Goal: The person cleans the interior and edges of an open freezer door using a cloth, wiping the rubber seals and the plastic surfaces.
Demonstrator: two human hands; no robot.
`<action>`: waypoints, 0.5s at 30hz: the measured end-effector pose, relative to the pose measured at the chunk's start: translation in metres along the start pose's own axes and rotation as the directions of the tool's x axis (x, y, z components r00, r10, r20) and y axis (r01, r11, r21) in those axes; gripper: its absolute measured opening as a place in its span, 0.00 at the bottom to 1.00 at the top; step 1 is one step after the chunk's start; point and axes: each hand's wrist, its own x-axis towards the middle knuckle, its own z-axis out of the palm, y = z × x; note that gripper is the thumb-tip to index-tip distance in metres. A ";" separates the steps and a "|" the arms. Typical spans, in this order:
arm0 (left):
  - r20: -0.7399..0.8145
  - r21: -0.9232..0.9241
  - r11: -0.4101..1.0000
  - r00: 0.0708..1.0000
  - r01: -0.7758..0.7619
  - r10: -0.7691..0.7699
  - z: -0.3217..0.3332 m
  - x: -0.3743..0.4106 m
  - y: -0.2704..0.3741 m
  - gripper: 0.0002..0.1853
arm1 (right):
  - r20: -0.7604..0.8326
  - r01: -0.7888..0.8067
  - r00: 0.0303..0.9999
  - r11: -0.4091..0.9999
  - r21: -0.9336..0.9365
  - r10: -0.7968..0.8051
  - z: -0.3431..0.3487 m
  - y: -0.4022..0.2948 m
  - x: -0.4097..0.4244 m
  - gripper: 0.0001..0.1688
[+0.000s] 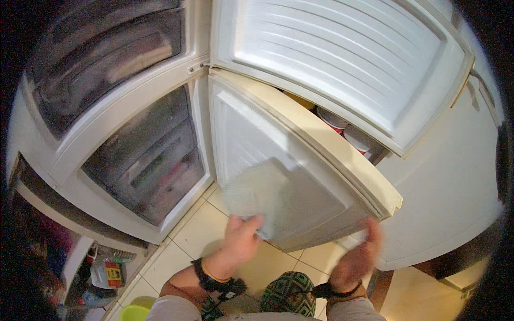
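Observation:
My left hand (243,236) grips the near end of a pale, flat, translucent thing (257,192), blurred and perhaps a plastic sheet or bag. It is held up in front of the inner face of the lower freezer door (313,192), which stands swung out. At that door's free edge is my right hand (357,259), blurred, with its fingers stretched upward; contact with the edge is hard to make out. Behind the door's hinge side lies the lower freezer compartment (148,160), its dark drawer front visible inside the white frame (209,160).
Above, the upper door (337,60) also stands open beside an upper compartment (116,60). White-lidded tubs (355,138) show behind the doors. A white cabinet side (441,192) is at right. Lower left are a plastic jug (106,275) and a lime-green bowl (134,313) on the tiled floor (196,224).

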 end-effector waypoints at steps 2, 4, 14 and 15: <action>-0.010 0.004 0.994 0.994 0.106 -0.106 0.015 -0.011 -0.012 0.30 | 0.446 -0.242 0.886 0.949 0.204 0.130 0.029 -0.013 0.010 0.50; 0.273 -0.018 1.000 0.962 -0.012 0.016 0.015 -0.005 -0.029 0.32 | 0.365 -0.279 0.914 0.928 0.245 0.179 0.054 -0.014 0.026 0.42; 0.269 0.238 0.964 0.962 -0.120 0.053 0.005 -0.003 -0.024 0.26 | 0.435 0.015 0.900 0.999 0.042 -0.032 0.078 -0.003 0.015 0.39; 0.268 0.250 0.964 0.963 -0.087 0.017 -0.002 -0.001 -0.022 0.27 | 0.484 -0.037 0.875 0.992 0.120 -0.026 0.080 -0.007 0.016 0.40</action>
